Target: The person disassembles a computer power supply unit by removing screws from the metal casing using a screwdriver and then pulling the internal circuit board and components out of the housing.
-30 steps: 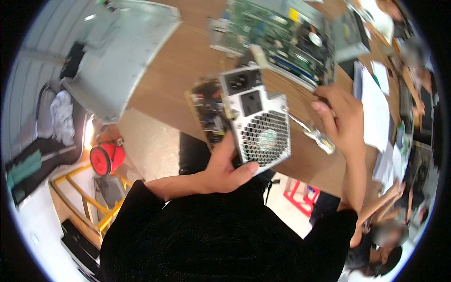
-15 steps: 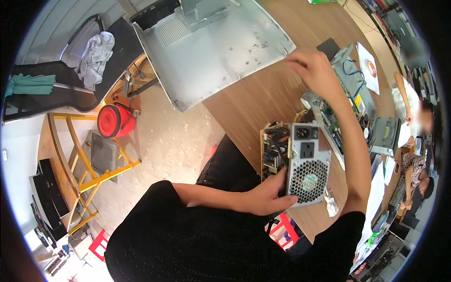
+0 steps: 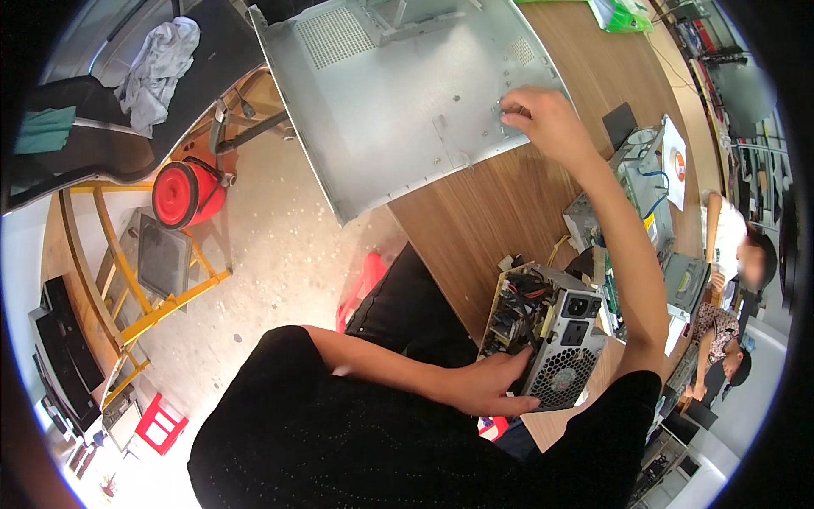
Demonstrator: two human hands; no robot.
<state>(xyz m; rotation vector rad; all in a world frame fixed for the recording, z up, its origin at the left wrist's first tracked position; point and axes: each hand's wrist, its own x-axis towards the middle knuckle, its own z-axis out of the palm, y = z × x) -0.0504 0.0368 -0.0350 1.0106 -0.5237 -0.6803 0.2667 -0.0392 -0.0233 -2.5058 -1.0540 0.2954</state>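
The left hand [image 3: 487, 386] grips the open grey metal power supply box [image 3: 549, 339] at the brown wooden table's [image 3: 492, 212] near edge, while the right hand [image 3: 543, 119], fingertips apparently pinched, reaches onto the flat grey metal case panel [image 3: 398, 93], seemingly picking or placing a screw.

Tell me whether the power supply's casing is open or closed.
Open: the power supply shows bare circuit board and wires along its left side while the left hand grips it.
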